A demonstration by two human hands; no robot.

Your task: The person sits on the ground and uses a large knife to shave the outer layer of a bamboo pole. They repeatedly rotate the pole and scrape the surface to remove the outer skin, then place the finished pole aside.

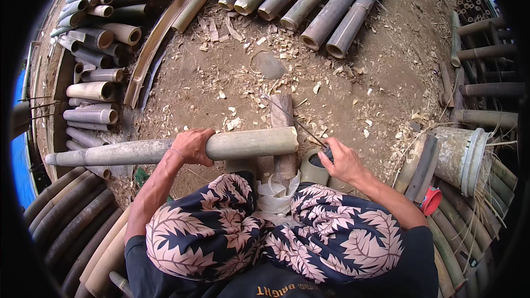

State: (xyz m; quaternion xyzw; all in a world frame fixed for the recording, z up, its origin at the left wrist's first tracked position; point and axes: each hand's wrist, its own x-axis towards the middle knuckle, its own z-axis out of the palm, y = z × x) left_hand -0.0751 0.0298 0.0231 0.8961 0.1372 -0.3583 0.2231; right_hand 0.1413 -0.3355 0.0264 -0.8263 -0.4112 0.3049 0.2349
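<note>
So the left hand [190, 146] has its fingers draped over a long, grey-green, round bamboo pole [243, 144], holding it from above, and the pole sticks out on both sides of them: the thin end well off to the left, the fat cut end over toward the other hand. The right hand [341, 160] has its fingers curled around the dark grip of a thin, dark metal tool [309, 132], with the slim shaft pointing up and left from the fingertips. Just below-left of those fingers there's a short, pale green, open-ended bamboo section [314, 173]. Between the two hands, a flat brown wooden plank [282, 111] runs underneath the pole's fat end. A bit past the fingers, pale wood chips [287, 49] litter the brown dirt ground [386, 72]. Well right of the right fingers sits a grimy whitish plastic bucket [458, 154] on its side. Farthest out, beyond both hands, is a row of thick grey-green bamboo poles [337, 8].
</note>
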